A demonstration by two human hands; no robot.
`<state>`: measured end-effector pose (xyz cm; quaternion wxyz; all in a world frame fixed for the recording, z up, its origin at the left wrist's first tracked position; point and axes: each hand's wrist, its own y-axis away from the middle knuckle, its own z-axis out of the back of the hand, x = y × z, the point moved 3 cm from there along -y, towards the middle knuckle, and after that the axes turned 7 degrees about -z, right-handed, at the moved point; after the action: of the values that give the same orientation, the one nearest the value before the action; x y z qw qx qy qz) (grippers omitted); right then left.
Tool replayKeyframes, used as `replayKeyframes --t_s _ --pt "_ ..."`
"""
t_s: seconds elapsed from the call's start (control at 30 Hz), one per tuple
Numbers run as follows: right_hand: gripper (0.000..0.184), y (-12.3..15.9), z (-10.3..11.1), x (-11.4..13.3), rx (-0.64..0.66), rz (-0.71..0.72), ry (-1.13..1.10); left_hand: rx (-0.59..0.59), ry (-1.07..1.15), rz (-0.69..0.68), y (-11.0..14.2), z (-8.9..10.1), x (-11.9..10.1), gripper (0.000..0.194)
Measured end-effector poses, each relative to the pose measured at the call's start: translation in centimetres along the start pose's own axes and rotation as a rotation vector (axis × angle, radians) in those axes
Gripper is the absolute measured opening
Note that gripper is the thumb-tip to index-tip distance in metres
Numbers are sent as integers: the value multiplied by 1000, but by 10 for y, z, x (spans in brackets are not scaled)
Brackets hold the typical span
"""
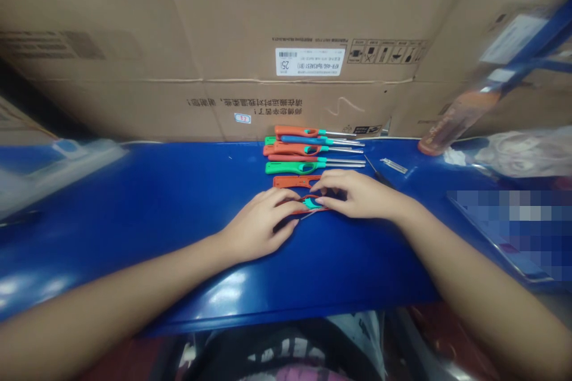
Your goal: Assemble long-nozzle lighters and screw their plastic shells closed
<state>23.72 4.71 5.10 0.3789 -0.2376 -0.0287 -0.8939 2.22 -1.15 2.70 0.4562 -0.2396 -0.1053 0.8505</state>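
Between my hands an orange lighter handle (297, 211) lies low over the blue table, with a teal trigger part (310, 203) showing in it. My left hand (263, 220) grips its left end, thumb below and fingers over the top. The right end is pinched by my right hand (355, 193), whose fingers cover much of it. A thin metal piece (308, 215) sticks out beneath the handle. Just behind lies a separate orange handle shell (290, 181), close to my right fingertips. Further back, several long-necked lighters (292, 168) in green, orange and blue lie side by side, metal tubes to the right.
A dark screwdriver (379, 174) and a small clear packet (394, 166) lie right of the lighters. A large cardboard box (201, 59) walls the back. At the right are an orange-capped clear tube (456, 122), a plastic bag (527, 152) and a blurred-out flat object (513, 232).
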Motion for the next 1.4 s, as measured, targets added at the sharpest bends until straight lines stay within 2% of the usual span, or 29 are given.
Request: replayKeyframes --t_s 0.1,0.27,0.37,0.6,0.93,1.17,1.4 --pt "9 1 5 5 -14 34 -51 -2 6 -5 1 -2 2 34" --pt "20 2 1 10 144 54 -44 -18 35 -14 1 -4 5 34" --pt "21 2 1 12 175 49 -24 -26 45 -19 1 -6 6 34" --pt "19 3 5 11 192 -17 -32 -43 50 -26 2 -7 8 33" --pt "14 5 13 -7 211 -86 -97 -61 44 -21 3 -8 8 31" --pt "19 4 15 -9 193 -179 -68 -83 39 -20 3 -8 10 27" --pt "24 4 14 -13 285 -281 -148 -96 10 -22 4 -7 13 29"
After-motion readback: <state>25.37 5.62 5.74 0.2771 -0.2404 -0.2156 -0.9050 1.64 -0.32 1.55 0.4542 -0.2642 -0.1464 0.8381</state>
